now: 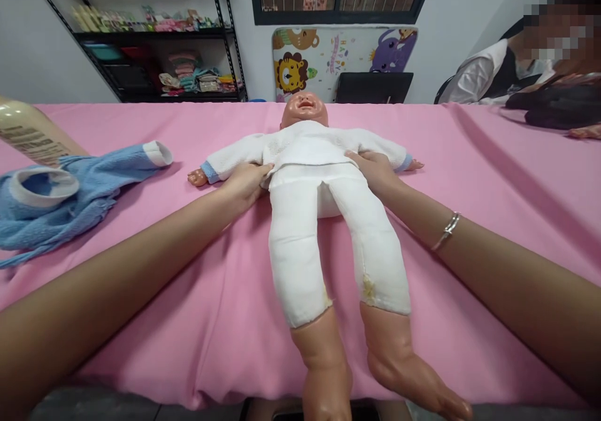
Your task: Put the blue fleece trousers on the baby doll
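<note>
Under 2 hands [244, 184] [373, 171], a baby doll [305, 149]

Glossy moulded plastic is seen on the doll's legs [323, 358], matt knitted cloth on its suit [300, 152], rough towelling on the blue garment [61, 202], smooth cloth on the table [206, 333], polished metal on the bracelet [446, 231].
</note>
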A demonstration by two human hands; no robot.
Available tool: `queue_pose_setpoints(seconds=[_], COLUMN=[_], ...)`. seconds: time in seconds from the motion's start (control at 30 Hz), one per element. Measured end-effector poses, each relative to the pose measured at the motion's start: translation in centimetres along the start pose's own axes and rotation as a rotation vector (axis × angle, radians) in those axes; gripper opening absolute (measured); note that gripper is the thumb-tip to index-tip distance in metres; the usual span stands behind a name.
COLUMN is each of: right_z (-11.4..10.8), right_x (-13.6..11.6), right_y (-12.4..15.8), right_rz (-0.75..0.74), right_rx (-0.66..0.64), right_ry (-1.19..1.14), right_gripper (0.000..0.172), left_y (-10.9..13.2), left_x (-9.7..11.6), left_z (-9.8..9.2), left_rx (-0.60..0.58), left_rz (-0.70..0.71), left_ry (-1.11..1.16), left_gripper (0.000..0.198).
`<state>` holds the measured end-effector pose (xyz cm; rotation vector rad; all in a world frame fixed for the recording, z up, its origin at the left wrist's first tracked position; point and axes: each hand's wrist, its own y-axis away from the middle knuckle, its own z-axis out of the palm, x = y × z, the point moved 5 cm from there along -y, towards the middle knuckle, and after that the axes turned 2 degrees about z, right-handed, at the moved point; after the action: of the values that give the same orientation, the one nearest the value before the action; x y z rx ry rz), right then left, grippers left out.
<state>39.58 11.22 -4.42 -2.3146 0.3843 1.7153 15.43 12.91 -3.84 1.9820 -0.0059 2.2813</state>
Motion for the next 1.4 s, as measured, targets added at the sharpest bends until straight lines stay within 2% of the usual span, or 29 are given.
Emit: queue_pose_setpoints(seconds=[0.03, 0.1, 0.13, 0.2, 0.23, 0.3, 0.37, 0.43, 0.57, 0.67, 0.73, 0.8, 0.87, 0.93, 1.03, 1.13, 1.2, 1.27, 1.33, 1.4], right_z=[-0.4, -1.0, -1.4, -1.9, -2.1, -2.1, -1.9, -1.7, -1.8, -2.3, -2.8, -2.9, -2.3, -1.8, -1.7, -1.0, -0.3, 0.6, 1.6, 2.6], right_x=[0.2, 0.7, 0.9, 1.2, 1.3, 1.2, 1.0, 0.7, 1.0, 1.4, 1.4, 1.0, 0.6, 0.7, 1.0, 1.1, 0.8, 0.7, 1.0, 1.8], right_y=[0.3, 0.7, 0.8, 0.8, 0.8, 0.8, 1.1, 1.4, 1.6, 1.2, 0.9, 0.8, 0.9, 1.2, 1.4, 1.7, 2.1, 2.5, 2.5, 2.1], right_rz=[0.017, 0.001, -0.017, -0.049, -0.065, -0.108, -0.159, -0.2, -0.149, -0.081, -0.098, -0.177, -0.252, -0.261, -0.158, -0.07, -0.102, -0.173, -0.22, -0.241], right_rx=[-0.001, -0.034, -0.056, -0.11, -0.148, -0.232, -0.284, -0.256, -0.07, 0.013, 0.039, -0.052, -0.238, -0.381, -0.42, -0.508, -0.586, -0.599, -0.538, -0.42], right_ry=[-0.005, -0.044, -0.076, -0.148, -0.176, -0.208, -0.195, -0.147, -0.07, -0.177, -0.231, -0.164, -0.04, 0.023, -0.06, -0.189, -0.19, -0.15, -0.16, -0.191], right_gripper=[0.024, 0.008, 0.01, 0.035, 0.042, 0.053, 0.058, 0.049, 0.009, 0.009, 0.012, 0.012, 0.018, 0.028, 0.036, 0.041, 0.041, 0.042, 0.044, 0.044], left_y=[0.4, 1.0, 1.2, 1.5, 1.6, 1.6, 1.6, 1.7, 1.7, 1.3, 1.2, 1.3, 1.5, 2.0, 3.0, 3.6, 3.6, 3.2, 2.7, 2.0], left_x=[0.1, 0.2, 0.4, 0.8, 1.2, 1.9, 2.1, 1.6, 1.1, 1.6, 2.2, 2.6, 2.6, 2.1, 1.4, 1.0, 0.7, 0.4, 0.2, -0.1], left_z=[-0.2, -0.6, -0.8, -1.3, -1.6, -2.2, -2.3, -2.0, -2.0, -2.6, -3.2, -3.6, -3.4, -2.8, -2.0, -1.6, -1.6, -1.6, -1.7, -2.0], left_rx=[-0.033, -0.126, -0.177, -0.217, -0.191, -0.105, -0.087, -0.123, -0.088, -0.03, 0.031, 0.051, -0.027, -0.179, -0.413, -0.535, -0.528, -0.465, -0.378, -0.274], left_rz=[0.002, -0.023, -0.04, -0.053, -0.023, 0.093, 0.195, 0.24, 0.347, 0.422, 0.468, 0.497, 0.48, 0.427, 0.347, 0.285, 0.274, 0.312, 0.36, 0.382], left_ry=[-0.027, -0.106, -0.146, -0.201, -0.215, -0.236, -0.267, -0.315, -0.407, -0.414, -0.411, -0.451, -0.543, -0.636, -0.674, -0.597, -0.574, -0.594, -0.626, -0.68], left_gripper=[0.01, 0.008, 0.011, 0.022, 0.029, 0.04, 0.046, 0.047, 0.026, 0.014, 0.012, 0.011, 0.008, 0.007, 0.028, 0.047, 0.049, 0.043, 0.034, 0.025])
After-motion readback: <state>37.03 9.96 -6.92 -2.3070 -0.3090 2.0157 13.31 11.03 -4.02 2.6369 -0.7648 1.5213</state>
